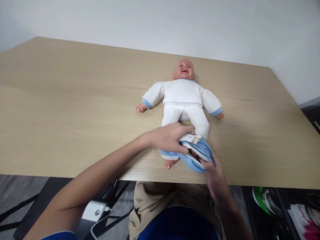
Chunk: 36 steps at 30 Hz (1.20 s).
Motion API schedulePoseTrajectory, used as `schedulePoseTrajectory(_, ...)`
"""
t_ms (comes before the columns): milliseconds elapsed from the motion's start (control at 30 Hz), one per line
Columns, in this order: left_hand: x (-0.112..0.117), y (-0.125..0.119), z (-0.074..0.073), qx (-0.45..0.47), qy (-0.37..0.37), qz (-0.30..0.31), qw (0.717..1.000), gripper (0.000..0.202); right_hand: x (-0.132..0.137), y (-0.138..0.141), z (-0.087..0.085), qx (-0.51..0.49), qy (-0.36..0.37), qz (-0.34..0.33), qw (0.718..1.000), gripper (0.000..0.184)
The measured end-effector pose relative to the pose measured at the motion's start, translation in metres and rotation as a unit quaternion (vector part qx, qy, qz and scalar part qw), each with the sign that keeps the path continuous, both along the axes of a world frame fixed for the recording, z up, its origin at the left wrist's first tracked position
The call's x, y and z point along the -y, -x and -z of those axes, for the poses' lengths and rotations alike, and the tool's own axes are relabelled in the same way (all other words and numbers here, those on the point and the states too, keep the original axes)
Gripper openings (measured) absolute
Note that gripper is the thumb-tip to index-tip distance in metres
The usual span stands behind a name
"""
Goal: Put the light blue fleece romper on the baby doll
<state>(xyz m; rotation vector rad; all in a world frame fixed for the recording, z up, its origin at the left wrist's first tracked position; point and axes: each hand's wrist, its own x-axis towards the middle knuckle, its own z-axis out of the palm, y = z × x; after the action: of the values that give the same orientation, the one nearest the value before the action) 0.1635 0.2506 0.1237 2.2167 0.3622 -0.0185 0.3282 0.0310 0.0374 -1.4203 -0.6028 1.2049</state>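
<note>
A baby doll (183, 93) with a white cloth body and light-blue wrist cuffs lies face up, its feet towards me. Blue-and-white doll pants (197, 150) are bunched around its lower legs. My left hand (170, 137) lies across the doll's shin, closed with thumb and fingers on the pants' white-edged part. From the right, my right hand (212, 170) grips the blue fabric beside the opening, its fingers partly hidden. One bare doll foot (171, 163) sticks out of a blue, white-trimmed hem under my left hand. The other foot is mostly covered by the fabric.
The light wooden table (75, 116) has its front edge just beyond my lap. A white wall (160, 26) stands behind it. Below the table are a white boxy device (93, 210) with a cable at left, and a dark shelf with round items (267, 201) at right.
</note>
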Motion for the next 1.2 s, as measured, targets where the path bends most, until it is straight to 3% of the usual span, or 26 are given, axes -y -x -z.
schedulePoseTrajectory(167, 0.006, 0.004, 0.006, 0.064, 0.017, -0.017, 0.998, 0.041, 0.003, 0.007, 0.004, -0.074, 0.001, 0.009, 0.997, 0.056)
schedulePoseTrajectory(400, 0.009, 0.009, 0.015, 0.116, 0.014, -0.029, 0.993, 0.041, 0.011, 0.002, 0.023, -0.015, 0.001, 0.006, 1.0, 0.06)
schedulePoseTrajectory(667, 0.011, 0.011, 0.025, 0.153, -0.005, -0.051, 0.987, 0.04, 0.009, -0.015, 0.027, -0.022, 0.009, -0.078, 0.997, 0.058)
schedulePoseTrajectory(833, 0.013, 0.01, 0.027, 0.153, -0.026, -0.048, 0.987, 0.043, 0.011, -0.018, 0.04, -0.025, -0.019, -0.058, 0.998, 0.064)
schedulePoseTrajectory(1033, 0.012, 0.012, 0.028, 0.134, -0.025, -0.03, 0.99, 0.053, 0.004, -0.018, 0.033, -0.062, -0.019, -0.076, 0.995, 0.073)
schedulePoseTrajectory(1200, 0.008, 0.014, 0.026, 0.133, 0.015, -0.007, 0.991, 0.059, 0.002, -0.021, 0.028, -0.049, -0.05, -0.091, 0.993, 0.059)
